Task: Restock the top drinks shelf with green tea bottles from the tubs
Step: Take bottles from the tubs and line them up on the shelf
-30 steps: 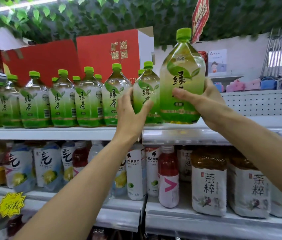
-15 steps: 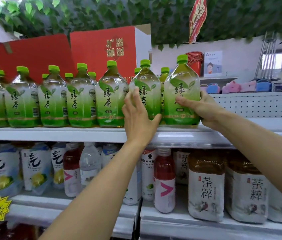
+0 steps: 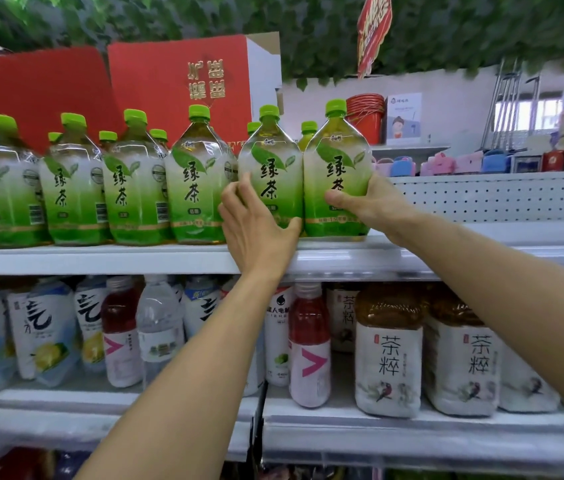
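Bottles' (image 3: 337, 174) lower labels behind hands (image 3: 375, 206)

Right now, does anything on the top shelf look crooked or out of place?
Nothing is spilled or fallen. Some green tea bottles at the left show barcodes instead of front labels. The right hand and left hand each grip an upright bottle.

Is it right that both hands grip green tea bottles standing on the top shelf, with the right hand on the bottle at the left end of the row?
Not quite. The head view shows the right hand on the rightmost green tea bottle; the left hand grips its neighbour, both on the top shelf.
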